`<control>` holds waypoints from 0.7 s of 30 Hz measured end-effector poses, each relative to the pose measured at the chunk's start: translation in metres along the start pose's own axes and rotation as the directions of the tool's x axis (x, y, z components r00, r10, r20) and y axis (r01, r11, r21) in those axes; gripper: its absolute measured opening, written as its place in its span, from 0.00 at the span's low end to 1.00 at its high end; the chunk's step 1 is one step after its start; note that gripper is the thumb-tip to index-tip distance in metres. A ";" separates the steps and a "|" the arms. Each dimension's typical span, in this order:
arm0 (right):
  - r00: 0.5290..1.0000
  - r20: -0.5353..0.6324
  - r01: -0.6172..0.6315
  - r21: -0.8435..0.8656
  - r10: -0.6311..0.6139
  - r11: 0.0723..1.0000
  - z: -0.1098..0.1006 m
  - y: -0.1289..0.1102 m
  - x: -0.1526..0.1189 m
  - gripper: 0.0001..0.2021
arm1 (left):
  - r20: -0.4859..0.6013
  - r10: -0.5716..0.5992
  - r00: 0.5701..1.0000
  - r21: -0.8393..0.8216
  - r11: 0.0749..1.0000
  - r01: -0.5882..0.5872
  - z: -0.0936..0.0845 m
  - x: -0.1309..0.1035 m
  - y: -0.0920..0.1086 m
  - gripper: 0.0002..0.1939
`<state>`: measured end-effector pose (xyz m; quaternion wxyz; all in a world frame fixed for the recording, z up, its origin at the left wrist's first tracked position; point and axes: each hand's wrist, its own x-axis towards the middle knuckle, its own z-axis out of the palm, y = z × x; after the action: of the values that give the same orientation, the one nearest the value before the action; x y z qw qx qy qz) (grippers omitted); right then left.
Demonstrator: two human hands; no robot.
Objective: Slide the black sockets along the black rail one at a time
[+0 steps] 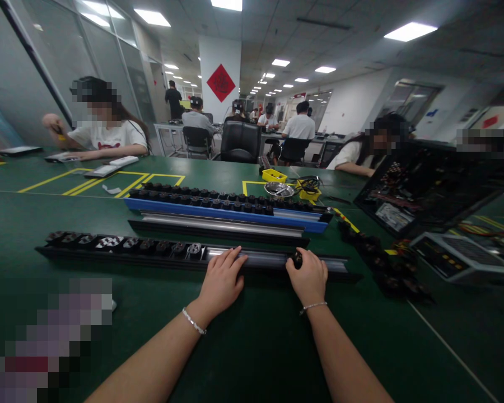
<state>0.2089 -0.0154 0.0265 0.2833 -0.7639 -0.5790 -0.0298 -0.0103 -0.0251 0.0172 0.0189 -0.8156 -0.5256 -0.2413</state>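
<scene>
We see the left hand (222, 280) spread on the near black rail (266, 259) on the counter (143, 313), seemingly to steady it, while the right hand (308, 278) pinches a black module (297, 259) at the rail's bare right stretch, likely for alignment

Black part (297, 259): mostly hidden, right hand (309, 274) | forearms (151, 358): cut off | lower-left object (52, 336): pixelated

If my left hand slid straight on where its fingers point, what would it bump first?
Beyond the near rail under it, your left hand would probably meet the second black rail just behind, though depth is unclear.
</scene>
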 end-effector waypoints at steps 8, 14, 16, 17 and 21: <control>1.000 0.020 -0.011 0.012 0.011 1.000 -0.002 0.007 0.004 0.22 | -0.003 -0.001 1.000 -0.006 1.000 0.001 0.000 0.000 0.000 0.24; 1.000 0.000 0.014 0.022 -0.014 1.000 -0.002 0.011 0.004 0.22 | 0.008 -0.011 1.000 -0.016 1.000 0.011 0.001 0.000 0.001 0.24; 1.000 -0.007 0.027 0.022 -0.027 0.999 -0.001 0.012 0.004 0.22 | 0.009 -0.013 1.000 -0.020 1.000 0.013 0.000 0.000 0.001 0.24; 0.999 -0.010 0.035 0.019 -0.034 0.999 -0.001 0.012 0.004 0.22 | 0.011 -0.016 1.000 -0.022 1.000 0.016 0.000 0.000 0.001 0.24; 0.999 -0.019 0.041 0.005 -0.040 0.999 0.000 0.014 0.005 0.23 | 0.024 -0.026 0.999 -0.025 0.999 0.026 -0.001 0.000 0.001 0.24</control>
<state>0.2229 -0.0139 0.0228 0.2903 -0.7509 -0.5917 -0.0412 -0.0096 -0.0255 0.0182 -0.0009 -0.8117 -0.5332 -0.2385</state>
